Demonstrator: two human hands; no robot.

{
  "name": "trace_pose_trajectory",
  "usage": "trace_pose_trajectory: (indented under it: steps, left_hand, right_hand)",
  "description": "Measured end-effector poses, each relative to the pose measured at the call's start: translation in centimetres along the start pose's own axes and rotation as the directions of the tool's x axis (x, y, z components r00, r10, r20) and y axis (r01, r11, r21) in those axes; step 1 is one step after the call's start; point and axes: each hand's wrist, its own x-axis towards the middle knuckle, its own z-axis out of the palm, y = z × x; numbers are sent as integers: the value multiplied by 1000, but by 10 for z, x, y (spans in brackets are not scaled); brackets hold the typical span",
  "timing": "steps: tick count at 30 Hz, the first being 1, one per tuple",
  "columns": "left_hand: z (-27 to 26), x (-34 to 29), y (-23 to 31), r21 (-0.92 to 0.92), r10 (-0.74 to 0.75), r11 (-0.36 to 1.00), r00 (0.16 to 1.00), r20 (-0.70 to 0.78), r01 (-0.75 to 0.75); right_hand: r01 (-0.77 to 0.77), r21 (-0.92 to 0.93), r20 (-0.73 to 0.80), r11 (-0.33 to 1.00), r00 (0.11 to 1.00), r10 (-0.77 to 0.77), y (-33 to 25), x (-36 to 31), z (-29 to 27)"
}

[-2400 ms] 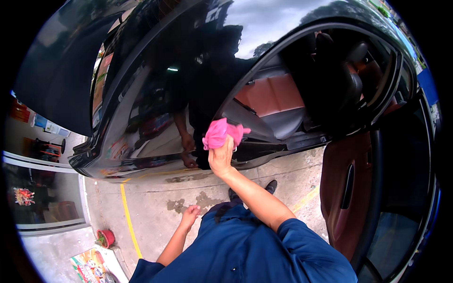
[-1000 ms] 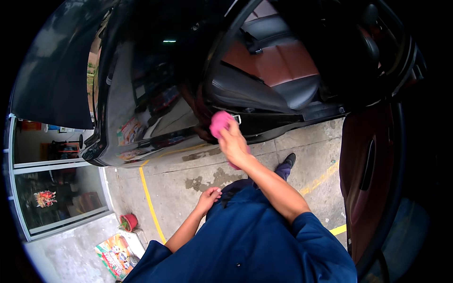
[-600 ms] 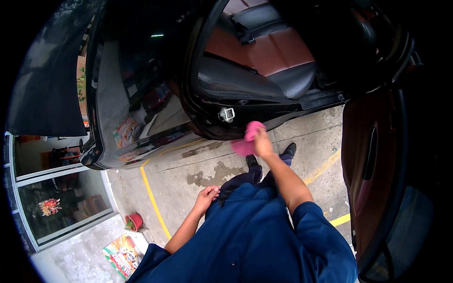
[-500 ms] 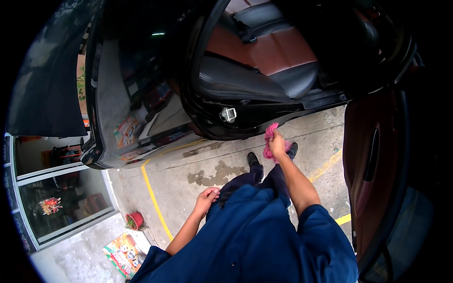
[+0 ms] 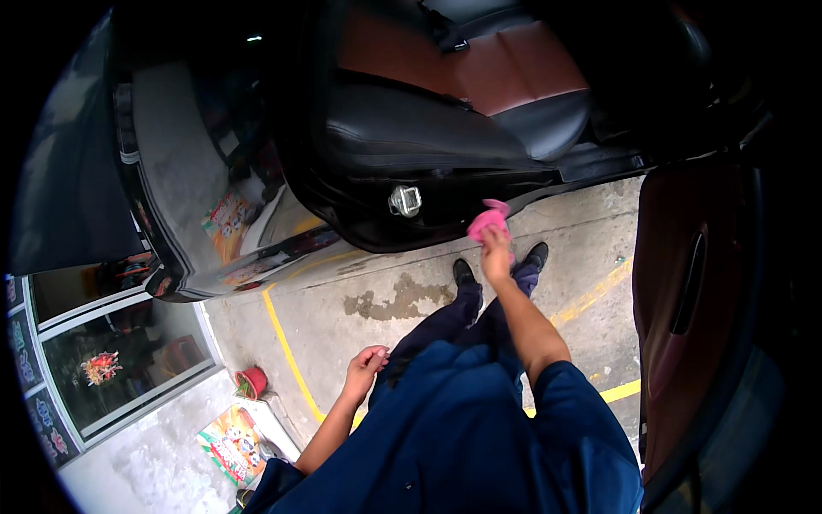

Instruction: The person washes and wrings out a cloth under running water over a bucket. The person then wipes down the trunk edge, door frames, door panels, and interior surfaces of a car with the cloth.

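Observation:
A crumpled pink cloth [image 5: 489, 224] is gripped in my right hand [image 5: 494, 259], stretched forward close to the black sill of the open car doorway. One fold of the cloth sticks up beyond my fingers. Just left of it, on the door frame, sits the metal door striker [image 5: 406, 201]. My left hand [image 5: 366, 367] hangs low beside my hip, its fingers curled in and the thumb against them, with nothing visible in it. Past the sill lies the brown and black leather car seat [image 5: 514, 73].
At right the open car door [image 5: 681, 283] with brown trim stands close to my arm. Yellow lines [image 5: 287, 351] and a wet patch [image 5: 398, 297] mark the concrete. A red flowerpot [image 5: 251, 382] and a colourful printed box [image 5: 233, 445] are at lower left, near a glass shopfront [image 5: 128, 360].
My right hand has moved forward and slightly left with the pink cloth, closer to the car sill. The view has shifted a little nearer the car. My left hand stays low by my hip.

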Motion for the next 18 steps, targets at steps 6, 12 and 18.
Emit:
trace_pose_trajectory:
  steps: [6, 12, 18]
  left_hand:
    - [6, 3, -7, 28, -31, 999, 999, 44, 30]
    - [18, 7, 23, 43, 58, 997, 993, 98, -63]
    - [2, 11, -14, 35, -29, 999, 998, 56, 27]
  right_hand:
    - [404, 243, -76, 882, 914, -397, -152, -7, 0]
    - [-80, 250, -94, 965, 990, 106, -20, 33, -10]
    - [110, 563, 123, 819, 969, -215, -133, 71, -27]
